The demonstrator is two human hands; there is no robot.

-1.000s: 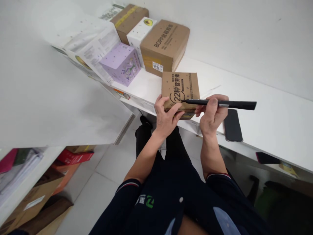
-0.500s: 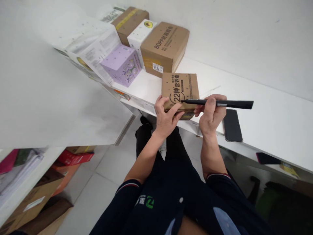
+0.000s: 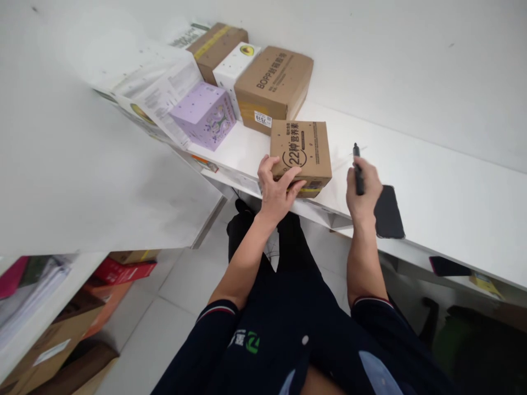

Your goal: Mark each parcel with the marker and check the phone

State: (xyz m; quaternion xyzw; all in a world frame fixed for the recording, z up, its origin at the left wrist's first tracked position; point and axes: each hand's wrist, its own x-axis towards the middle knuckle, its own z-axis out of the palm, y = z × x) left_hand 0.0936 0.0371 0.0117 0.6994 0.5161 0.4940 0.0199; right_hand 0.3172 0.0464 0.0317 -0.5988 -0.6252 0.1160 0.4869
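Note:
A small brown cardboard box [image 3: 317,145] with dark printing sits at the front edge of the white table [image 3: 432,181]. My left hand [image 3: 278,184] grips its near left corner, the fingers spread over the top edge and the near side. To the right of the box, my right hand [image 3: 366,189] is closed around a slim black pen-like tool [image 3: 357,170]. The tool stands nearly upright in the picture, its narrow end pointing away from me and apart from the box. Whether it is a marker or a cutter I cannot tell.
A black phone [image 3: 389,213] lies just right of my right hand. Behind the small box stand a larger brown carton [image 3: 274,82], a white box [image 3: 234,63] and a purple box [image 3: 206,112]. On the left rises a white panel [image 3: 123,192]. Another dark phone-like slab [image 3: 449,266] rests below the tabletop.
My right hand has drawn back to the right, taking the black tool off the box and turning it from level to upright. The left hand stays on the box.

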